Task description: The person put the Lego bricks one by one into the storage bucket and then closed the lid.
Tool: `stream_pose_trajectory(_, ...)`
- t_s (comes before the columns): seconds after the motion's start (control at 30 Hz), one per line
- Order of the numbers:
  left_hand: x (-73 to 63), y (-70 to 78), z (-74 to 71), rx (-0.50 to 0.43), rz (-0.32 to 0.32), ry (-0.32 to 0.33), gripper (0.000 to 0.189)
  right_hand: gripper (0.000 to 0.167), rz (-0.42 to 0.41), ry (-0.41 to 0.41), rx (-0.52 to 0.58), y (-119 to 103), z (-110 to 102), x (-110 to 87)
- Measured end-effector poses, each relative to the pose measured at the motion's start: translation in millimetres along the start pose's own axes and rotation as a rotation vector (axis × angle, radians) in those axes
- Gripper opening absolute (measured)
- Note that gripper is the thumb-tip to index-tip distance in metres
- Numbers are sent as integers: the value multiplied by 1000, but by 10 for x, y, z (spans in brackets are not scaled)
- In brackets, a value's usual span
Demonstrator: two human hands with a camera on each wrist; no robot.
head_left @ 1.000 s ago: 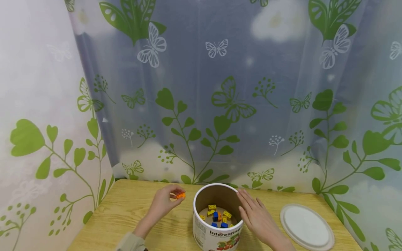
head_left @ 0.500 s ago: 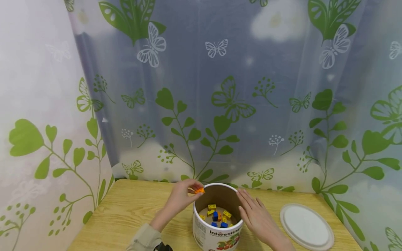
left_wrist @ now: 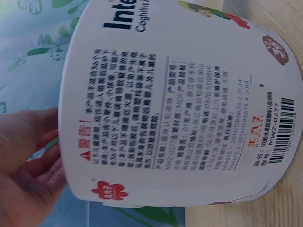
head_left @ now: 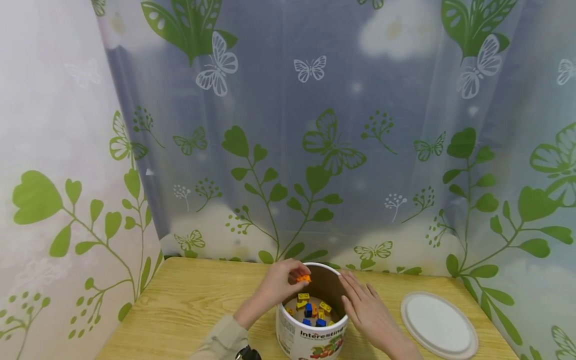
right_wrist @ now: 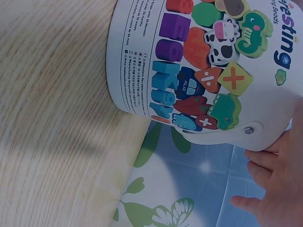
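Over the left side of a round white bucket [head_left: 288,334], my left hand [head_left: 281,282] pinches an orange toy brick [head_left: 304,278] between thumb and fingers. In the left wrist view the bucket's printed wall [left_wrist: 189,109] hides the fingertips and the brick. My right hand [head_left: 371,312] rests on the bucket's right rim with its fingers straight. From the right wrist view, that hand [right_wrist: 279,175] lies against the bucket's top edge near a metal rivet [right_wrist: 249,130]. On the bucket's floor lie several yellow bricks [head_left: 303,297], blue bricks [head_left: 308,310] and an orange one [head_left: 314,310].
A round white lid [head_left: 438,325] lies on the wooden table [head_left: 189,295] to the right of the bucket. Behind the table hangs a curtain [head_left: 270,190] printed with leaves and butterflies. A dark wristwatch [head_left: 248,353] shows at the left sleeve.
My left hand has carried the orange brick rightward from beside the bucket, past its rim and over the opening. The right hand and the bucket have stayed in place.
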State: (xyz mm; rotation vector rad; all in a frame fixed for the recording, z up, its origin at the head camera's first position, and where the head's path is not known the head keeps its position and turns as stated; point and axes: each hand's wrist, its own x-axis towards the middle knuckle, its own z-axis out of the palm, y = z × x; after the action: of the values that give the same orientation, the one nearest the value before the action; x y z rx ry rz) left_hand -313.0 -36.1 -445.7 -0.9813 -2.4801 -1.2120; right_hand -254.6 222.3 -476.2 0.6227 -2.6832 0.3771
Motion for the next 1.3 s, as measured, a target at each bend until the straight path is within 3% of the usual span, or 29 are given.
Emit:
stream_pose_trajectory(0.3, 4, -28, 90, 137, -9, -160, 11, 51, 9, -9, 5, -4, -4, 12)
stream_pose_trajectory(0.6, -21, -47, 121, 208, 12, -172, 13, 51, 8, -9, 11, -9, -11, 6)
stream_pose_trajectory(0.73, -18, -44, 126, 209, 18, -163, 15, 50, 2, 1, 10, -8, -10, 2)
stream_pose_trajectory(1.0, -39, 18, 59, 69, -4, -75, 12, 50, 8, -21, 28, -11, -19, 15)
stream_pose_trajectory(1.2, -61, 56, 5, 19, -40, -17, 10, 53, 59, -48, 122, -19, -34, 14)
stream_pose_trajectory(1.3, -83, 93, -15, 9, -59, 5, 10, 54, 76, -6, 167, -22, -31, -4)
